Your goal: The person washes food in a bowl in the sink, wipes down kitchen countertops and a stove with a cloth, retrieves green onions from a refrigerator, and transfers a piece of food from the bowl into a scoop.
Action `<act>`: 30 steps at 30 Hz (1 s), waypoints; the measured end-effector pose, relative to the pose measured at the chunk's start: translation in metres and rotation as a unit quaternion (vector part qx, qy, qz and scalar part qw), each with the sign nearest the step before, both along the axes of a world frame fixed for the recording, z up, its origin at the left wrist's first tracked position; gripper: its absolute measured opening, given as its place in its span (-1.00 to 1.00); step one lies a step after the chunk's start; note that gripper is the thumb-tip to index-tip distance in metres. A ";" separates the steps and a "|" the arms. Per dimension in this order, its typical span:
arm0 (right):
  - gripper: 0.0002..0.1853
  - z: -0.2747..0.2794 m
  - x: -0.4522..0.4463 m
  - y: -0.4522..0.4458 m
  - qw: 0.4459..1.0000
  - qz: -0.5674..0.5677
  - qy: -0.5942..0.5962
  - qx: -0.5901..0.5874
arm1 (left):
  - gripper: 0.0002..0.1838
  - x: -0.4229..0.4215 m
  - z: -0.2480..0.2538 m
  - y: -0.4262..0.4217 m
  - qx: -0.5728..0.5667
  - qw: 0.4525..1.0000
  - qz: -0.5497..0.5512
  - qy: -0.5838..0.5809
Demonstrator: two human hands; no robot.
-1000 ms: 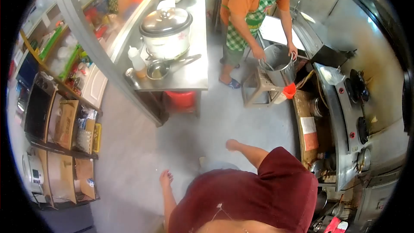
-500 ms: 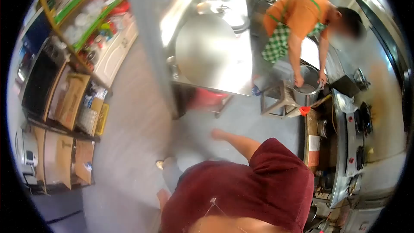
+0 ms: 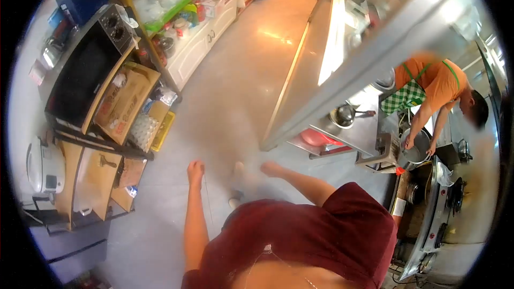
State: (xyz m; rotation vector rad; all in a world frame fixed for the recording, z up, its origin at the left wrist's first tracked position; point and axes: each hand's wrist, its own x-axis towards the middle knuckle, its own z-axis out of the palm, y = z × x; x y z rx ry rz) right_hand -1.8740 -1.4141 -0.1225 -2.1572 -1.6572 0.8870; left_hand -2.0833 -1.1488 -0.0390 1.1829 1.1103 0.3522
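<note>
My left hand (image 3: pixel 196 172) hangs in front of me over the grey floor (image 3: pixel 160 225), fingers loosely curled with nothing visible in them. The wooden rack with the cardboard box (image 3: pixel 126 104) stands to its left, apart from it. My right hand (image 3: pixel 272 169) is over the floor too, smeared by motion, so its fingers do not show clearly. Nearest to it is the foot of a metal post (image 3: pixel 270 142), which it does not visibly touch. One of my shoes (image 3: pixel 234 202) shows between my arms.
A microwave (image 3: pixel 85 69) and a rice cooker (image 3: pixel 45 166) stand left, beyond them shelves (image 3: pixel 182 16) and a white cabinet (image 3: pixel 201 45). At right a co-worker (image 3: pixel 441 83) in a checked apron reaches into a metal pot (image 3: pixel 415 152) near a steel table (image 3: pixel 358 134) and stove (image 3: pixel 436 225).
My view has turned left, so shelves, post and co-worker sit further right. My left hand has swung forward into fuller view. The co-worker's hands stay at the pot.
</note>
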 end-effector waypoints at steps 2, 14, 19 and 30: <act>-0.82 -0.004 0.019 0.017 0.998 0.024 -0.045 -0.036 | -0.78 0.069 0.011 0.037 0.043 0.992 -0.119 -0.003; -0.79 0.009 0.201 0.201 0.949 -0.250 0.112 -0.156 | -0.67 0.155 -0.120 0.263 -0.169 0.976 -0.060 0.122; -0.73 -0.004 0.318 0.321 0.945 -0.301 0.127 -0.015 | -0.77 0.199 -0.112 0.345 -0.181 0.951 -0.077 0.238; -0.77 0.025 0.475 0.338 0.708 -0.641 0.291 -0.060 | -0.82 0.658 -0.098 0.543 -0.098 0.939 -0.285 0.165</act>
